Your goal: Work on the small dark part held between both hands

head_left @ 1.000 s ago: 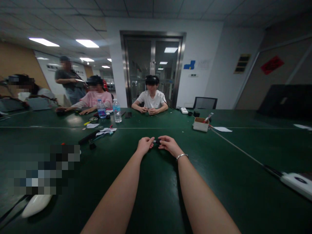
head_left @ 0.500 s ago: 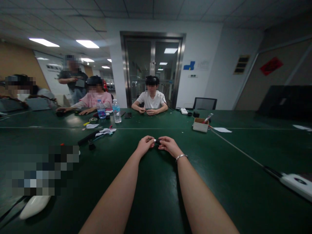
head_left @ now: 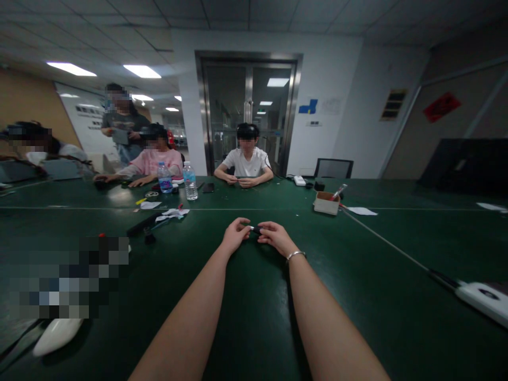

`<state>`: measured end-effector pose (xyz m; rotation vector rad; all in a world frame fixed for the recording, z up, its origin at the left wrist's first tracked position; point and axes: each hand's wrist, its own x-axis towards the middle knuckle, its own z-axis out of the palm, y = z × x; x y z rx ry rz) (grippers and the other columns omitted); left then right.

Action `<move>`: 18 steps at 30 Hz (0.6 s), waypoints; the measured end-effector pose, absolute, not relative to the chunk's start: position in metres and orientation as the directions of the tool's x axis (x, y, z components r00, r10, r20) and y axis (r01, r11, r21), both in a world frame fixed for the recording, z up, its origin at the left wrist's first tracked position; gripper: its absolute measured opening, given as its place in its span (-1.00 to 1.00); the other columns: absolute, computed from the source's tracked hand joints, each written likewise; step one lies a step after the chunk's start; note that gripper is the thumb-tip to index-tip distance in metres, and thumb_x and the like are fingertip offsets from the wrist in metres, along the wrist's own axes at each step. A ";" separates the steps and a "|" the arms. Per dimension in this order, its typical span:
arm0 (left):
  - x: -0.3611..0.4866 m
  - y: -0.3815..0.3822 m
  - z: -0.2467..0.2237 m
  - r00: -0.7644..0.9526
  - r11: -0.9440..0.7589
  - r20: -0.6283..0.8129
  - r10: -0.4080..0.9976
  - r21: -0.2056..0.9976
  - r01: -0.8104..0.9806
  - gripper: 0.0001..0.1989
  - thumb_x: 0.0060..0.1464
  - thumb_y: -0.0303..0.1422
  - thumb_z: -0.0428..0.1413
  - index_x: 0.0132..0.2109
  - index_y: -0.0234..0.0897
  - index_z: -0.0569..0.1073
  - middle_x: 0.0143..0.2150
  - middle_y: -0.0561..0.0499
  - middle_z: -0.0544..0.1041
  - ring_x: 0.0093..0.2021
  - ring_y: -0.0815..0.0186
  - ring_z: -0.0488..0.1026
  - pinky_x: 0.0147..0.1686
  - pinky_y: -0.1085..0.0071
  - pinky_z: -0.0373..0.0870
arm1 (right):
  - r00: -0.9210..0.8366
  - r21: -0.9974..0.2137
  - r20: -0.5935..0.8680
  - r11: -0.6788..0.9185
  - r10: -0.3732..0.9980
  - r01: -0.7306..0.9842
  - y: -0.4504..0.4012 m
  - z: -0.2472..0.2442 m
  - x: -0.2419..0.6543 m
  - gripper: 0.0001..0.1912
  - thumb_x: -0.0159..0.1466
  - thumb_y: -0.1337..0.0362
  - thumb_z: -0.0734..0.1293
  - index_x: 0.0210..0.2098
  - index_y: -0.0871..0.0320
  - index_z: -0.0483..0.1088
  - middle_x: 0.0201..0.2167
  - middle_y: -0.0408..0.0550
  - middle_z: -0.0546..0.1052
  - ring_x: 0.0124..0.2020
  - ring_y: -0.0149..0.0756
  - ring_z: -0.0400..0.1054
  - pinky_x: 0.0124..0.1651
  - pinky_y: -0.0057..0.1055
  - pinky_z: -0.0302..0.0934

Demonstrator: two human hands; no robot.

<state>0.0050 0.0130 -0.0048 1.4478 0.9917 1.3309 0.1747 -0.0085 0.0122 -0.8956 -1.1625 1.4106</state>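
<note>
A small black piece with a silver end (head_left: 256, 230) is held just above the green table (head_left: 254, 307), in front of me. My right hand (head_left: 275, 236), with a silver bangle on its wrist, pinches its black part between thumb and fingers. My left hand (head_left: 235, 234) is at the silver end, its index finger raised apart from the thumb. The fingertips lie at or just beside the metal; whether they touch it I cannot tell. At this size the exact kind of the piece does not show.
Two water bottles (head_left: 190, 182), papers (head_left: 172, 214) and a black tool-like object (head_left: 143, 225) lie ahead to the left. A small open box (head_left: 326, 203) stands ahead right. A white power strip (head_left: 484, 301) is at the right edge. Several people sit or stand across the table.
My left index finger has lifted, and the left fingers have opened from their pinch on the silver end. My right hand keeps its place. The standing person in the background has shifted slightly.
</note>
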 end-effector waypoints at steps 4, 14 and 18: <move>0.005 0.012 -0.003 0.093 -0.241 0.241 0.966 0.971 -0.012 -0.75 -0.09 -0.25 0.20 -0.29 -0.34 0.46 -0.48 0.03 0.43 -0.48 0.44 0.38 -0.47 0.52 0.35 | -0.182 -0.967 0.074 0.025 0.981 -0.255 -0.008 0.011 0.175 -0.79 0.06 0.53 0.34 -0.29 0.24 0.40 -0.47 -0.15 0.42 -0.56 -0.48 0.42 -0.42 -0.52 0.42; 0.003 0.013 -0.003 0.106 -0.210 0.211 0.972 0.977 -0.019 -0.76 -0.07 -0.28 0.19 -0.28 -0.38 0.48 -0.41 -0.03 0.46 -0.43 0.43 0.40 -0.41 0.49 0.39 | -0.175 -0.961 0.074 0.023 0.982 -0.277 -0.008 0.011 0.176 -0.80 0.07 0.53 0.35 -0.29 0.23 0.40 -0.46 -0.13 0.42 -0.54 -0.48 0.41 -0.40 -0.50 0.43; 0.004 0.011 -0.002 0.069 -0.245 0.246 0.967 0.969 -0.023 -0.75 -0.09 -0.29 0.21 -0.23 -0.33 0.47 -0.36 -0.03 0.46 -0.36 0.39 0.42 -0.39 0.48 0.41 | -0.178 -0.964 0.071 0.022 0.982 -0.265 -0.008 0.011 0.176 -0.79 0.07 0.54 0.35 -0.29 0.23 0.40 -0.46 -0.14 0.43 -0.56 -0.47 0.42 -0.42 -0.51 0.43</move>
